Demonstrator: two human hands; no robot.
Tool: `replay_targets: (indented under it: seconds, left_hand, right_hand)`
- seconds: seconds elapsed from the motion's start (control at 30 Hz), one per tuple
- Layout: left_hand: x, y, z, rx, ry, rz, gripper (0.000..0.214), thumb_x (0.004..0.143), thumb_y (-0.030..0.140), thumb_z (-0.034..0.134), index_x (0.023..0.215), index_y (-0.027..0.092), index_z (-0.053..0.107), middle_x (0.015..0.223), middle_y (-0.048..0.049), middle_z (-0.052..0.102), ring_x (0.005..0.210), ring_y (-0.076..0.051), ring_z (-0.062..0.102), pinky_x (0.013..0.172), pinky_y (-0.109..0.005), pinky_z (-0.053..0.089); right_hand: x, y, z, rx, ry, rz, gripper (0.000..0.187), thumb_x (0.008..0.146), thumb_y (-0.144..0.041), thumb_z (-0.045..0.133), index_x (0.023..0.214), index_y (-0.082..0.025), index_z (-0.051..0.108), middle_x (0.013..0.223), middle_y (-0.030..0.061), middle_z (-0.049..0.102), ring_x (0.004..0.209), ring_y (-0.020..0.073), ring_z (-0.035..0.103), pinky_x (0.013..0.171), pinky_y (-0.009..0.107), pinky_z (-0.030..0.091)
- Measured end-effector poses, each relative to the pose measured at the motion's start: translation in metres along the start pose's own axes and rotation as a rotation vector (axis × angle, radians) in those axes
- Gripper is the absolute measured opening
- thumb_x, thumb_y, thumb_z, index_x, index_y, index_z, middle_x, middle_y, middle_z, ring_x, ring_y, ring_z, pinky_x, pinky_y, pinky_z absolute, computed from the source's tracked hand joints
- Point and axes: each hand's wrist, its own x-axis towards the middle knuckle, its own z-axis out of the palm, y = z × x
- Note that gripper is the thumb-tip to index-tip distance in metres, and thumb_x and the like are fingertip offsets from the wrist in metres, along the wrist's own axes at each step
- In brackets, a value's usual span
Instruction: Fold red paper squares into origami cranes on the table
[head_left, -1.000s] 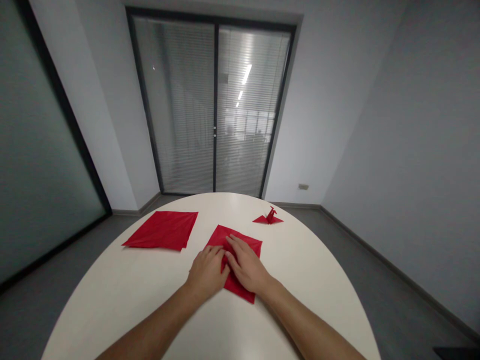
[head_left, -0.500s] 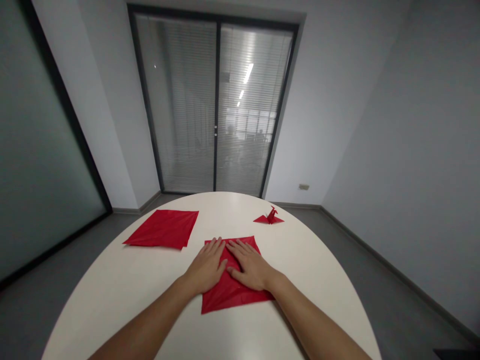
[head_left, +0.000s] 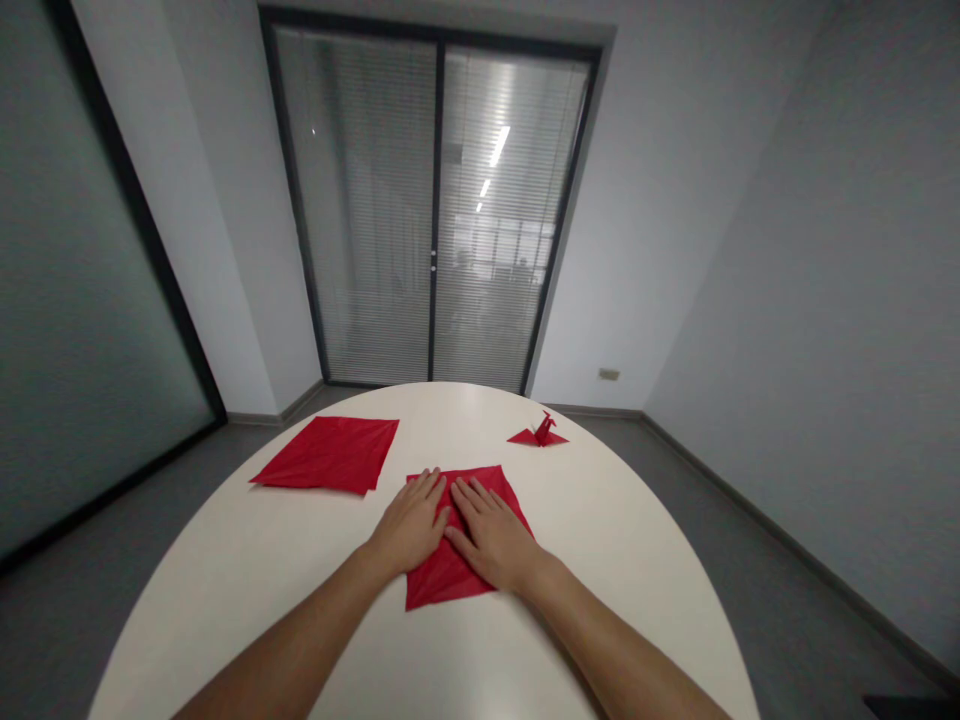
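The fingers of both hands are extended flat and nearly side by side, with the thumbs spread inward; neither hand grips anything. The left hand (head_left: 411, 525) rests across the left edge of a red origami paper sheet (head_left: 442, 585), fingertips at its far edge. The right hand (head_left: 491, 535) lies palm down over the right portion of the same sheet, and a narrow strip of paper shows between the two thumbs. The sheet is positioned on a white round table (head_left: 637, 580), in front of the person. Farther out, to the left, lies red folding paper (head_left: 330, 455) with a second corner offset at its near edge. To the far right stands a red origami crane (head_left: 541, 436), wings spread. Beyond the table are a dark-framed glass partition (head_left: 360, 220) with horizontal blinds and, low on the wall, a small wall plate (head_left: 609, 374); any marking on the plate is too small to read
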Motion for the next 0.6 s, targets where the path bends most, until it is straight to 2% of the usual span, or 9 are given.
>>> replay_targets:
  seconds: [0.17, 0.27, 0.33, 0.4, 0.5, 0.6]
  left_hand:
    - [0.004, 0.000, -0.008, 0.045, 0.057, -0.015, 0.049, 0.097, 0.028, 0.044, 0.141, 0.008, 0.053, 0.152, -0.0198, 0.047, 0.143, -0.031, 0.042, 0.119, -0.050, 0.034]
    - [0.004, 0.006, -0.014, 0.033, 0.080, 0.018, 0.048, 0.095, 0.020, 0.044, 0.141, 0.009, 0.054, 0.146, -0.0173, 0.055, 0.135, -0.028, 0.052, 0.116, -0.044, 0.039]
    - [0.002, 0.011, -0.014, -0.002, 0.044, 0.043, 0.047, 0.097, 0.022, 0.042, 0.140, 0.010, 0.055, 0.144, -0.0158, 0.058, 0.133, -0.025, 0.055, 0.115, -0.040, 0.040]
    - [-0.001, 0.014, -0.013, -0.012, -0.013, 0.052, 0.050, 0.095, 0.025, 0.046, 0.142, 0.009, 0.053, 0.148, -0.0168, 0.053, 0.138, -0.027, 0.049, 0.117, -0.043, 0.037]
    - [-0.003, 0.014, -0.010, 0.017, -0.043, 0.038, 0.051, 0.097, 0.029, 0.045, 0.145, 0.012, 0.050, 0.154, -0.0164, 0.046, 0.145, -0.029, 0.041, 0.120, -0.049, 0.031]
    - [-0.003, 0.012, -0.010, 0.053, -0.062, 0.026, 0.051, 0.099, 0.030, 0.042, 0.147, 0.013, 0.049, 0.155, -0.0158, 0.043, 0.147, -0.029, 0.037, 0.121, -0.053, 0.026]
  right_hand:
    - [0.000, 0.007, 0.000, 0.016, -0.111, 0.092, 0.088, 0.094, -0.069, 0.042, 0.158, -0.011, 0.026, 0.165, 0.0126, 0.019, 0.154, 0.0323, 0.014, 0.125, 0.050, 0.013]
    - [0.001, 0.016, -0.005, 0.001, -0.117, 0.137, 0.091, 0.093, -0.070, 0.041, 0.159, -0.010, 0.023, 0.166, 0.0124, 0.017, 0.154, 0.0328, 0.011, 0.126, 0.049, 0.010]
    - [0.001, 0.019, -0.006, -0.015, -0.116, 0.170, 0.091, 0.094, -0.070, 0.039, 0.159, -0.010, 0.022, 0.166, 0.0123, 0.016, 0.154, 0.0341, 0.007, 0.125, 0.049, 0.009]
    - [0.001, 0.020, -0.007, -0.028, -0.123, 0.184, 0.089, 0.094, -0.071, 0.038, 0.159, -0.013, 0.023, 0.166, 0.0112, 0.015, 0.154, 0.0358, 0.003, 0.125, 0.052, 0.008]
    - [0.000, 0.020, -0.011, -0.035, -0.150, 0.133, 0.086, 0.094, -0.072, 0.038, 0.160, -0.019, 0.022, 0.167, 0.0090, 0.012, 0.154, 0.0366, 0.001, 0.123, 0.058, 0.003]
    - [-0.002, 0.019, -0.015, -0.018, -0.187, 0.055, 0.089, 0.093, -0.073, 0.038, 0.160, -0.018, 0.018, 0.167, 0.0092, 0.012, 0.155, 0.0343, 0.004, 0.124, 0.056, 0.003]
